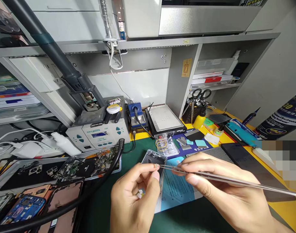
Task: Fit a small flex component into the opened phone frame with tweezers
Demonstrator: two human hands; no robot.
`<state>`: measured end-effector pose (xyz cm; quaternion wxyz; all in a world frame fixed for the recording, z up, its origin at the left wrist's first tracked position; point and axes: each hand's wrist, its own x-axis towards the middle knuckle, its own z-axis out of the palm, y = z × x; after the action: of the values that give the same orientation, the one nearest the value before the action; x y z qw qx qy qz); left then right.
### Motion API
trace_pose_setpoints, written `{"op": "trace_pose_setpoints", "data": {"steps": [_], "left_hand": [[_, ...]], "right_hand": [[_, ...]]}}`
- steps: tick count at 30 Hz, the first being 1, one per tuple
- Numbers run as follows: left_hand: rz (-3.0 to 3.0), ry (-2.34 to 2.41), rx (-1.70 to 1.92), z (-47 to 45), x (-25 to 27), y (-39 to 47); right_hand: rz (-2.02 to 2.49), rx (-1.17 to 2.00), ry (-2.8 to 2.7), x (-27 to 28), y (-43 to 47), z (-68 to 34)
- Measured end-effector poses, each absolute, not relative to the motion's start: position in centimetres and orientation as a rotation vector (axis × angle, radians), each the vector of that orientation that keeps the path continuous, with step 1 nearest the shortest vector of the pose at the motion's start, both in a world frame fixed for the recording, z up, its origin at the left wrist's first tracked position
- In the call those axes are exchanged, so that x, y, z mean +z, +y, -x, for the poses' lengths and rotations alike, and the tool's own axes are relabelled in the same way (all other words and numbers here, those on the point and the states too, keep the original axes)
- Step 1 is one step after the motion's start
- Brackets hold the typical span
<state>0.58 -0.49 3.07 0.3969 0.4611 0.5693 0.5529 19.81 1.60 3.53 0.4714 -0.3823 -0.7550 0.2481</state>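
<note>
Tweezers [211, 175] rest between the thumb and fingers of my right hand [225, 187], their tips pointing left. Those tips meet the index fingertip of my left hand [135, 197], where a tiny piece shows that is too small to name. My left hand is closed, thumb near index finger, and a small white and yellow thing [139, 194] peeks out between its curled fingers. Just behind my left fingertips lies an opened phone housing [154, 157], partly hidden by the hand. Under both hands is a blue printed sheet [179, 191] on the green mat [130, 163].
A grey tray [7, 184] of phone parts and circuit boards lies left, crossed by a thick black hose [99, 187]. Behind stand a hot-air station [99, 134], a soldering station [137, 118] and a flat heating plate [165, 119]. A dark phone screen [250, 165] lies right.
</note>
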Motion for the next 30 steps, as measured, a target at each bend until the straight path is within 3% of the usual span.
{"op": "trace_pose_setpoints", "data": {"steps": [30], "left_hand": [[-0.935, 1.347, 1.381, -1.09, 3.62, -0.66]], "right_hand": [[0.865, 0.525, -1.831, 3.68, 1.58, -19.67]]}}
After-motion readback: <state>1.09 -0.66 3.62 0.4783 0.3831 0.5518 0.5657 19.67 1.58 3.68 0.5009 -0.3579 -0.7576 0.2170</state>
